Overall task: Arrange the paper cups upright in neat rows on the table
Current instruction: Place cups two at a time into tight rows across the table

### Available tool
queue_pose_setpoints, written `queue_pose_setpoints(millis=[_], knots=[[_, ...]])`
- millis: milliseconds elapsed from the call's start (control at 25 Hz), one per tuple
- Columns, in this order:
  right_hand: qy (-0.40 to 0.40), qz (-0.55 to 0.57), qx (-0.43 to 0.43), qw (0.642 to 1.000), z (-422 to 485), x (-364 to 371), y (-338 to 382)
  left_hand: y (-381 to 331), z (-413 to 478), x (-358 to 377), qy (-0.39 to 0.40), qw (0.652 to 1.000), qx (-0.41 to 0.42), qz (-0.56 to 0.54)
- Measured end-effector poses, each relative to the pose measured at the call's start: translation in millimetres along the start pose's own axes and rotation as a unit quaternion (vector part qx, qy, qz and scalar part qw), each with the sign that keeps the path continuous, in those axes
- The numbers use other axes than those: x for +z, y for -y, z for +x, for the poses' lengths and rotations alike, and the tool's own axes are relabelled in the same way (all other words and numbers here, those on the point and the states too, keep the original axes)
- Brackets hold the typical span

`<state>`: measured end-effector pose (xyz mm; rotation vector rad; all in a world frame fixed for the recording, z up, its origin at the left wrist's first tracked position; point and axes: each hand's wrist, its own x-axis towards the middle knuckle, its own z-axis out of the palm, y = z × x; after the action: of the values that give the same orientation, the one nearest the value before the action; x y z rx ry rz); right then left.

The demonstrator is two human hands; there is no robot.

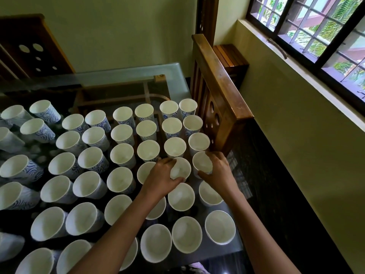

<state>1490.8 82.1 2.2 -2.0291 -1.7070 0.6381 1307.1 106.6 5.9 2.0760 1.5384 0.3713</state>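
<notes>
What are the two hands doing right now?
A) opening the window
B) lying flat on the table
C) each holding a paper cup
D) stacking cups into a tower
C: the left hand grips one paper cup and the right hand grips the neighbouring cup, with both cups standing upright among the others.

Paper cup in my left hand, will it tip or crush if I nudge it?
The paper cup looks empty and thin-walled, so probably light and easily dented. Tall on the smooth glass table, it may tip before sliding.
</notes>
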Motion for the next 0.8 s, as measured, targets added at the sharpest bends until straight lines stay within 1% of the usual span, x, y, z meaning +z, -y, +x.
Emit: queue_pose_setpoints(millis=[200,480,640,800], knots=[[-0.005,0.017,0.017,1.000,-1,-1,-6,-2,-1,2,0.001,1.000,-0.001,-0.007],[-0.016,0.023,0.000,1.000,-8,-6,-8,-9,-4,2,-0.028,1.000,-0.006,-0.012],[-0.007,0.009,-0.005,1.000,-28,-11,-12,-8,-15,0,-0.053,0.998,0.013,-0.014],[0.006,0.011,0.000,1.000,-57,-14,-13,-7,-40,5,-0.055,0.998,0.012,-0.013]])
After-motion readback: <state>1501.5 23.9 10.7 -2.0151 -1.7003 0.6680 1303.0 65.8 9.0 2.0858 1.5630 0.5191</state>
